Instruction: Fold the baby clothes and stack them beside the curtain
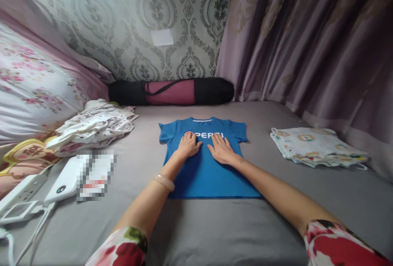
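Observation:
A blue T-shirt [211, 180] lies spread out flat, front side up, with its neckline away from me and white lettering across the chest. My left hand [188, 145] rests palm down on the left part of the chest, fingers stretched out over the start of the lettering. On the right part of the chest, my right hand [221, 148] is also flat, its fingers spread and covering some letters. Both hands touch the fabric and hold nothing. The sleeves of the shirt lie out to either side.
Grey bedding [147, 135] lies under everything. Crumpled light clothes [95, 125] are at the left, folded printed cloths [316, 145] at the right. A black and maroon rolled bag [172, 92] lies at the back. Near left are a white power bank [66, 178] and a power strip [24, 192].

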`<state>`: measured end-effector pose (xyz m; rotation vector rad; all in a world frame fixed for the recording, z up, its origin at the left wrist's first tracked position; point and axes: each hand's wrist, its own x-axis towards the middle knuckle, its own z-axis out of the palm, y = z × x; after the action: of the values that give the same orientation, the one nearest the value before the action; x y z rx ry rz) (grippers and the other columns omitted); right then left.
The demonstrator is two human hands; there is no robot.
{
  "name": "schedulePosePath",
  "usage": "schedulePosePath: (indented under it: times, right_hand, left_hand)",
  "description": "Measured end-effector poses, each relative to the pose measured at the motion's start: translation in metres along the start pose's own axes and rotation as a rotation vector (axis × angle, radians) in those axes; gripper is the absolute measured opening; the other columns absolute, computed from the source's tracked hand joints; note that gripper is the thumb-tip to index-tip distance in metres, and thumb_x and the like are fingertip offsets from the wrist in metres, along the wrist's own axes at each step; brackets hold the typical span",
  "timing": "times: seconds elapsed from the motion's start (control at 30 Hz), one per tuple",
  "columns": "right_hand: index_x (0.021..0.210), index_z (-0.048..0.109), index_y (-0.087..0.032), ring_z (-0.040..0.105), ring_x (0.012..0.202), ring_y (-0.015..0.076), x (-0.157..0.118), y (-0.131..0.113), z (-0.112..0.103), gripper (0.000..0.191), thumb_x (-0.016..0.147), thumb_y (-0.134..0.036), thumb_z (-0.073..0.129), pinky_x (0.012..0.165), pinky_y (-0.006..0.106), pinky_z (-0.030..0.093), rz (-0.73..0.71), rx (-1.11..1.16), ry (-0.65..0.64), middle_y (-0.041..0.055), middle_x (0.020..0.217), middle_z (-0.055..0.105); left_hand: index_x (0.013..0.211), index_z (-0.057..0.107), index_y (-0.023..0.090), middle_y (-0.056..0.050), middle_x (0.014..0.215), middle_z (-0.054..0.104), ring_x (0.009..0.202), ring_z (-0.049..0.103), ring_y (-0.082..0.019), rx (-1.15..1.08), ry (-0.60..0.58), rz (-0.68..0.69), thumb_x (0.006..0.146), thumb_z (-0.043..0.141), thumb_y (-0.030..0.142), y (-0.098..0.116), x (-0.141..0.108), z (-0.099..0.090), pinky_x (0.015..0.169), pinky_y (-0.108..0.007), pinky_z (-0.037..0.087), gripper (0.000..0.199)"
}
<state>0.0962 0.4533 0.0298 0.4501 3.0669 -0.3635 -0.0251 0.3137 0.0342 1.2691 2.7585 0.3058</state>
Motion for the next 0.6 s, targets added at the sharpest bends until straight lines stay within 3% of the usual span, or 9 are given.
schedulePosePath:
  times: [0.2, 0.37, 0.6]
  right_hand:
    - [0.153, 0.022, -0.003, 0.009, 0.148, 0.0271, 0.056, 0.016, -0.003, 0.07, 0.099, -0.048, 0.019, 0.118, 0.047, 0.005, 0.193, 0.009, 0.032, 0.0156, 0.16, 0.015]
    - [0.154, 0.021, -0.006, 0.01, 0.148, 0.0264, 0.09, 0.027, -0.005, 0.068, 0.099, -0.047, 0.018, 0.118, 0.047, 0.005, 0.208, -0.02, 0.03, 0.0135, 0.161, 0.015]
    - [0.152, 0.029, -0.018, 0.017, 0.146, 0.0287, 0.12, 0.035, -0.004, 0.062, 0.099, -0.049, 0.019, 0.115, 0.052, 0.01, 0.218, -0.04, 0.103, 0.0114, 0.159, 0.024]
  left_hand:
    - [0.138, 0.043, 0.011, -0.019, 0.153, 0.034, 0.142, 0.028, -0.033, 0.04, 0.03, -0.161, 0.096, 0.032, 0.052, -0.017, 0.035, 0.003, 0.114, -0.045, 0.024, 0.059]
    - [0.147, 0.033, 0.008, -0.018, 0.156, 0.028, 0.145, 0.021, -0.034, 0.045, 0.025, -0.216, 0.096, 0.029, 0.053, -0.032, 0.061, 0.005, 0.117, -0.045, 0.018, 0.069]
    - [0.147, 0.037, 0.014, -0.013, 0.155, 0.034, 0.143, 0.026, -0.034, 0.107, 0.112, -0.207, 0.096, 0.026, 0.049, -0.049, 0.085, 0.009, 0.115, -0.052, 0.02, 0.063]
